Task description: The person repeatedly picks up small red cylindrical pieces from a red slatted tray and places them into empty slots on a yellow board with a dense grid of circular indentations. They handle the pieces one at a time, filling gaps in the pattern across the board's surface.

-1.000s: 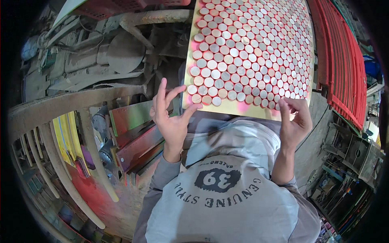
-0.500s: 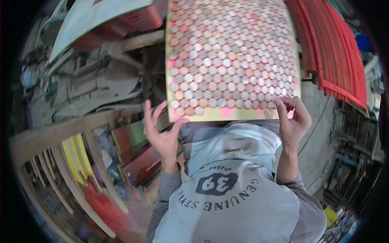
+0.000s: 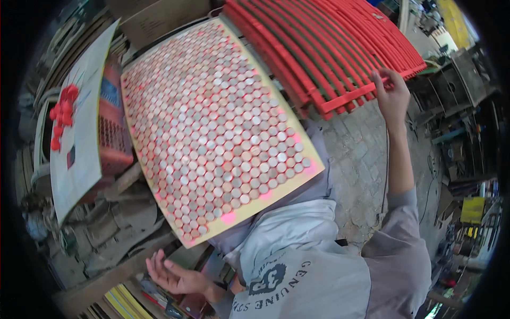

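Note:
A pale yellow board (image 3: 241, 215) lies tilted across my lap, covered with rows of small round whitish discs (image 3: 212, 122) with red between them. Bare margin with pink patches runs along its near edge. Below the board's near left corner, my left hand (image 3: 172, 274) is held palm up with fingers spread and nothing in it. Out to the right, my right hand (image 3: 394, 95) is raised at the near end of a red slatted rack (image 3: 340, 58), its thumb and fingers curled together. What they hold, if anything, is too small to make out.
At the left, a white panel (image 3: 79, 154) carries several red round pieces (image 3: 64, 114), beside a red perforated crate (image 3: 114, 133). A cardboard box (image 3: 159, 21) stands behind the board. Wooden chair slats and yellow strips (image 3: 125, 303) are low left; dark shelving (image 3: 457, 80) is far right.
Both hands have left the board's near edge: the right went out to the red rack, the left down and away. My view has swung, so the board now appears slanted and farther left.

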A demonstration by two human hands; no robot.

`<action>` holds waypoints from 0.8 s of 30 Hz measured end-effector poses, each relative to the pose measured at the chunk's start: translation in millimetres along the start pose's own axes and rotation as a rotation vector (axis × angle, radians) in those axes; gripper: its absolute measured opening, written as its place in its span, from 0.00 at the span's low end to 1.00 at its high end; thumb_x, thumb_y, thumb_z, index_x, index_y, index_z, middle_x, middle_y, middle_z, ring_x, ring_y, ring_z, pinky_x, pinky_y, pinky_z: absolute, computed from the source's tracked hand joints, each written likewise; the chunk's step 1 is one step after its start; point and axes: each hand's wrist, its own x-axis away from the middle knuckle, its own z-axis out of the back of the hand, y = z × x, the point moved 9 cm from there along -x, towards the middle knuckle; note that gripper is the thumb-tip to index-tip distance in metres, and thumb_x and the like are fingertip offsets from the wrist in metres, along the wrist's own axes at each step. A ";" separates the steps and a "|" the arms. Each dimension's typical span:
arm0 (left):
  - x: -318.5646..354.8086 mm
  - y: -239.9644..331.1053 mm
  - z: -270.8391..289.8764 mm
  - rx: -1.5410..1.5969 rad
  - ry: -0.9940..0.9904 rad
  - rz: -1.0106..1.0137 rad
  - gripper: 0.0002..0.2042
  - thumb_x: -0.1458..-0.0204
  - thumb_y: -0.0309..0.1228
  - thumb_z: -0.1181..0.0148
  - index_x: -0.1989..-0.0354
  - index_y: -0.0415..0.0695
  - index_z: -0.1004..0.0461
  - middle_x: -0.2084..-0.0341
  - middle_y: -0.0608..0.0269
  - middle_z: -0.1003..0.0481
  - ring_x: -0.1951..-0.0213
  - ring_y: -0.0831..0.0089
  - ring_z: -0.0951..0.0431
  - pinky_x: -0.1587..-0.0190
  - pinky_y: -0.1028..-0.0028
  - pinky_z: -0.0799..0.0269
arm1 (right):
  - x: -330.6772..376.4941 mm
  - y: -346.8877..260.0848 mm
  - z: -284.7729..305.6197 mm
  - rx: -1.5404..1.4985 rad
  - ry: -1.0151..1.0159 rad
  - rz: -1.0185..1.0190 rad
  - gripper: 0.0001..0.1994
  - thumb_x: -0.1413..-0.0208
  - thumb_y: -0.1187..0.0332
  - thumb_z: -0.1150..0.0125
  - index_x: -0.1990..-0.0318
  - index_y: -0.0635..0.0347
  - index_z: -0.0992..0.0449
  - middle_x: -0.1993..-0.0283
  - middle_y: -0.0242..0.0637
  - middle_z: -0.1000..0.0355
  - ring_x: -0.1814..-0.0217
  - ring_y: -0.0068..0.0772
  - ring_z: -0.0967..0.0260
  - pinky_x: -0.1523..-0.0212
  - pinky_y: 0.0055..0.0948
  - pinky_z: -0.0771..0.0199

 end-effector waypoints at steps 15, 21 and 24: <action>35.6 56.8 -51.6 0.061 0.019 -0.021 0.11 0.34 0.26 0.52 0.50 0.32 0.29 0.60 0.53 0.23 0.56 0.70 0.23 0.50 0.73 0.28 | -123.9 181.8 -164.0 0.585 -0.544 0.068 0.28 0.36 0.42 0.55 0.52 0.62 0.29 0.60 0.51 0.23 0.58 0.54 0.23 0.63 0.51 0.22; 47.4 73.4 -67.8 0.115 -0.035 -0.021 0.11 0.35 0.26 0.53 0.50 0.33 0.30 0.61 0.55 0.23 0.58 0.72 0.24 0.50 0.73 0.28 | -131.5 192.3 -164.3 0.495 -0.497 0.154 0.26 0.35 0.44 0.53 0.60 0.64 0.25 0.68 0.49 0.23 0.62 0.54 0.23 0.61 0.51 0.23; 54.5 84.0 -68.8 0.118 -0.042 -0.055 0.09 0.36 0.24 0.54 0.51 0.33 0.32 0.62 0.55 0.24 0.58 0.68 0.24 0.49 0.70 0.29 | -143.9 202.4 -147.9 0.302 -0.608 -0.008 0.27 0.35 0.46 0.51 0.64 0.65 0.23 0.72 0.49 0.24 0.63 0.56 0.24 0.60 0.53 0.26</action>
